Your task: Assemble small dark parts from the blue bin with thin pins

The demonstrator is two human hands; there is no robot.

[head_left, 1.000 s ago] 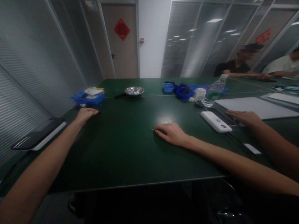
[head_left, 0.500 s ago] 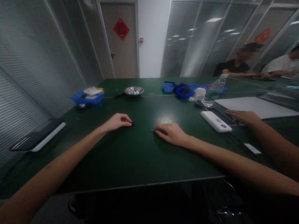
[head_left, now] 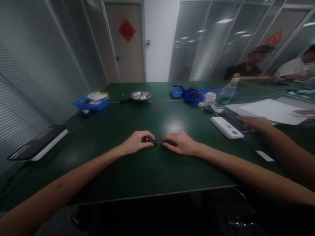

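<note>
Head view: left hand (head_left: 136, 143) sat near right hand (head_left: 182, 143).
Left fingers (head_left: 148, 144) pinched a dark piece (head_left: 153, 142); right fingers (head_left: 169, 147) curled closed on a metal pin (head_left: 159, 142).

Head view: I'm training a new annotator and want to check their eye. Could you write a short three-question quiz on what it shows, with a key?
1. Multiple choice. What does the person's left hand hold between its fingers?
a) a sheet of paper
b) a small dark piece
c) a roll of tape

2. True or false. The shiny metal bowl is farther from the person than their right hand is.

3. Fill in the blank. Just behind the white device on the table is a clear ______ with a greenish label.

Key: 1. b; 2. True; 3. bottle
</note>
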